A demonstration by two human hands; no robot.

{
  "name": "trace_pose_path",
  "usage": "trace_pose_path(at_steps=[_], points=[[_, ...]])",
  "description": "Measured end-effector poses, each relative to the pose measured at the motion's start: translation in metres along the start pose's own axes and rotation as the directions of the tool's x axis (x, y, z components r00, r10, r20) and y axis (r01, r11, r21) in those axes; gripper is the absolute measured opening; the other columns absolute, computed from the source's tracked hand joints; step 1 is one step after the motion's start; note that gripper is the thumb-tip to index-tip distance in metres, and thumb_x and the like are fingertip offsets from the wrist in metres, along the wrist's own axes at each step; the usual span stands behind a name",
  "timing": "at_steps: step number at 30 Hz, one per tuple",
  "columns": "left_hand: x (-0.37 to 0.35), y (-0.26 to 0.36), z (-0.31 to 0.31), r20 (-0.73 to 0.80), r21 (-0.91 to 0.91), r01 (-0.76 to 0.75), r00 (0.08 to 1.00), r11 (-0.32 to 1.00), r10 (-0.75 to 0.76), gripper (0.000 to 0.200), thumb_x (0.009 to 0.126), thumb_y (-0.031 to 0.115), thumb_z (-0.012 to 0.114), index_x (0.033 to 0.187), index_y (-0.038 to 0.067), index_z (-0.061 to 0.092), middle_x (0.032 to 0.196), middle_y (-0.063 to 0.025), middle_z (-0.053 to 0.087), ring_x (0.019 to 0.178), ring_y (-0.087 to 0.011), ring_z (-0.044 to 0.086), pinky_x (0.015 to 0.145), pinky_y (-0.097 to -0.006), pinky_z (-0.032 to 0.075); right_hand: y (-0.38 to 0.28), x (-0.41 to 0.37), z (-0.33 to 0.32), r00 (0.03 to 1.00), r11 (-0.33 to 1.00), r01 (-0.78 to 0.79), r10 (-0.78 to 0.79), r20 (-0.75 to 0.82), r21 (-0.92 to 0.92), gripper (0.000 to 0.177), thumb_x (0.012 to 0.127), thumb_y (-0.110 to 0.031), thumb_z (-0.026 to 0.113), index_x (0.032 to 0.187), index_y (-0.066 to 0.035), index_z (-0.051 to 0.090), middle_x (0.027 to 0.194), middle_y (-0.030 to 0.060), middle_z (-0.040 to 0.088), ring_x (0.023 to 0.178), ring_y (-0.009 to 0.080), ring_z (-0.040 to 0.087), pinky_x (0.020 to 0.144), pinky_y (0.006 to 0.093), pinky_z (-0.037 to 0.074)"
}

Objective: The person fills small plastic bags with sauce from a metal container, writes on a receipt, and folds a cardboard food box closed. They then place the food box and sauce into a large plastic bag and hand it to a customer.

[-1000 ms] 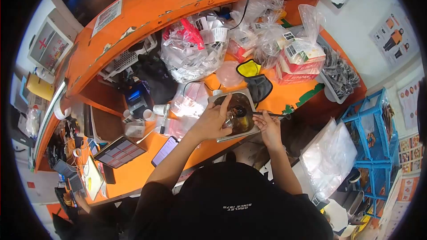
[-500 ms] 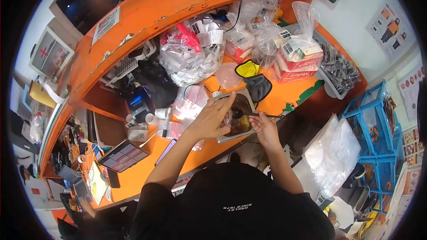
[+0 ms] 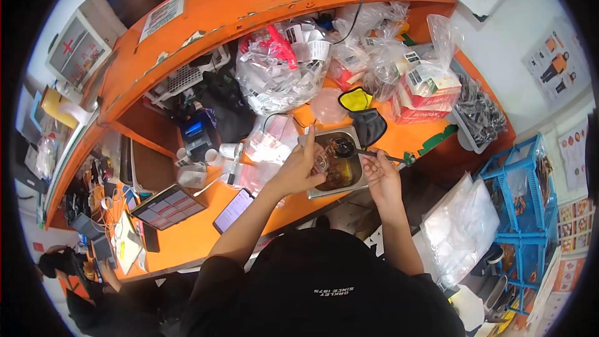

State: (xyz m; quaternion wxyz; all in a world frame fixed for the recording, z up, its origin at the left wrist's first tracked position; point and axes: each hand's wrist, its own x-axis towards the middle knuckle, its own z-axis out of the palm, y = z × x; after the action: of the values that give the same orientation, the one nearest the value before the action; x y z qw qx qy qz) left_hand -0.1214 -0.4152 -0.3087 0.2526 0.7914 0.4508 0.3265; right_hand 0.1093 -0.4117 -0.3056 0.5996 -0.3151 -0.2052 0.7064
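Observation:
A metal pan [image 3: 362, 182] with brown, oily sauce in it stands at the table's front edge. Over its left side, my left hand [image 3: 299, 168] is closed around a piece of clear plastic [image 3: 321, 158], which looks like a small bag; my fingers partly hide it. My right hand [image 3: 382, 175] pinches the dark handle of a ladle [image 3: 382, 155] from the pan's right. The ladle's bowl is over the pan, close to the plastic, with dark sauce in it.
Behind the pan lie a pink round lid [image 3: 328, 105] and a black and yellow pouch [image 3: 370, 123]. A phone [image 3: 233, 211] and a tablet [image 3: 168, 206] are on the left. Red boxes [image 3: 425, 97] and blue racks [image 3: 521, 193] stand right. Another person [image 3: 68, 268] is at far left.
The ladle's bowl has come up out of the sauce and shows more clearly. My left hand has turned, with its fingers more upright. The whole view has shifted slightly.

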Motion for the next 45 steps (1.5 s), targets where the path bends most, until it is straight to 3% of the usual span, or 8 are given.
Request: trace_pose_path(at_steps=[17, 22, 26, 31, 34, 38, 39, 45], points=[[-0.008, -0.006, -0.016, -0.021, 0.194, 0.071, 0.997, 0.978, -0.069, 0.109, 0.060, 0.022, 0.066, 0.139, -0.012, 0.000, 0.098, -0.0237, 0.055, 0.092, -0.0368, 0.053, 0.082, -0.0378, 0.035, 0.020, 0.001, -0.008, 0.919, 0.848, 0.371, -0.394, 0.018, -0.378, 0.020, 0.092, -0.014, 0.056, 0.094, 0.005, 0.062, 0.076, 0.0120, 0.066, 0.065, 0.0163, 0.065, 0.058, 0.0256, 0.050], [-0.010, 0.003, -0.006, -0.177, 0.191, -0.057, 0.980, 0.980, 0.092, 0.105, 0.065, 0.014, 0.063, 0.141, -0.008, -0.006, 0.095, -0.0197, 0.053, 0.087, -0.0320, 0.053, 0.083, -0.0378, 0.038, 0.038, -0.005, 0.003, 0.863, 0.232, 0.458, -0.346, 0.368, -0.858, 0.009, 0.083, -0.005, 0.061, 0.082, 0.003, 0.066, 0.069, 0.0110, 0.064, 0.055, 0.0151, 0.061, 0.052, 0.0264, 0.048], [-0.007, 0.001, 0.015, -0.276, -0.475, -0.076, 0.959, 0.876, -0.066, 0.100, 0.075, -0.001, 0.055, 0.139, 0.003, -0.021, 0.100, -0.0130, 0.046, 0.086, -0.0202, 0.049, 0.081, -0.0313, 0.042, 0.017, -0.018, 0.025, 0.782, -0.073, 0.619, -0.037, 0.622, -0.782, 0.057, 0.076, -0.014, 0.068, 0.128, -0.002, 0.046, 0.124, 0.0216, 0.049, 0.110, 0.0325, 0.051, 0.089, 0.0390, 0.043], [-0.003, 0.006, 0.033, -0.392, -0.554, -0.190, 0.918, 0.811, -0.053, 0.101, 0.077, -0.002, 0.052, 0.139, 0.017, -0.025, 0.105, -0.0096, 0.042, 0.086, -0.0166, 0.043, 0.076, -0.0288, 0.040, 0.013, -0.023, 0.056, 0.705, 0.314, 0.664, -0.566, 0.428, -0.679, 0.074, 0.082, -0.017, 0.059, 0.142, 0.002, 0.021, 0.144, 0.0232, 0.026, 0.130, 0.0379, 0.031, 0.105, 0.0424, 0.026], [0.005, 0.010, 0.039, -0.396, -0.627, -0.229, 0.917, 0.745, -0.051, 0.100, 0.078, -0.001, 0.053, 0.139, 0.016, -0.024, 0.104, -0.0103, 0.042, 0.086, -0.0166, 0.044, 0.076, -0.0288, 0.040, 0.012, -0.017, 0.062, 0.678, 0.127, 0.714, 0.115, 0.726, -0.688, 0.073, 0.083, -0.018, 0.057, 0.142, 0.004, 0.019, 0.144, 0.0246, 0.026, 0.129, 0.0386, 0.032, 0.106, 0.0432, 0.025], [0.010, 0.013, 0.040, -0.445, -0.516, -0.275, 0.895, 0.811, 0.020, 0.095, 0.078, -0.004, 0.050, 0.139, 0.009, -0.022, 0.105, -0.0125, 0.043, 0.086, -0.0177, 0.047, 0.079, -0.0295, 0.042, 0.010, -0.023, 0.082, 0.590, 0.127, 0.769, -0.517, 0.620, -0.626, 0.071, 0.083, -0.019, 0.057, 0.139, 0.009, 0.023, 0.138, 0.0297, 0.031, 0.126, 0.0417, 0.034, 0.108, 0.0438, 0.022], [0.012, 0.014, 0.041, -0.462, -0.525, -0.294, 0.887, 0.799, 0.022, 0.094, 0.078, -0.004, 0.050, 0.139, 0.008, -0.021, 0.104, -0.0124, 0.043, 0.086, -0.0178, 0.047, 0.079, -0.0292, 0.042, 0.009, -0.015, 0.074, 0.669, 0.103, 0.743, -0.082, 0.739, -0.661, 0.073, 0.083, -0.020, 0.057, 0.138, 0.011, 0.021, 0.140, 0.0305, 0.028, 0.128, 0.0409, 0.033, 0.109, 0.0438, 0.021], [0.010, 0.007, 0.039, -0.411, -0.559, -0.273, 0.911, 0.783, 0.023, 0.097, 0.080, 0.000, 0.052, 0.140, 0.016, -0.023, 0.104, -0.0104, 0.042, 0.087, -0.0162, 0.045, 0.075, -0.0277, 0.040, 0.012, -0.019, 0.065, 0.733, 0.282, 0.679, -0.198, 0.651, -0.678, 0.070, 0.085, -0.015, 0.055, 0.140, 0.007, 0.017, 0.143, 0.0285, 0.026, 0.135, 0.0374, 0.026, 0.109, 0.0422, 0.022]])
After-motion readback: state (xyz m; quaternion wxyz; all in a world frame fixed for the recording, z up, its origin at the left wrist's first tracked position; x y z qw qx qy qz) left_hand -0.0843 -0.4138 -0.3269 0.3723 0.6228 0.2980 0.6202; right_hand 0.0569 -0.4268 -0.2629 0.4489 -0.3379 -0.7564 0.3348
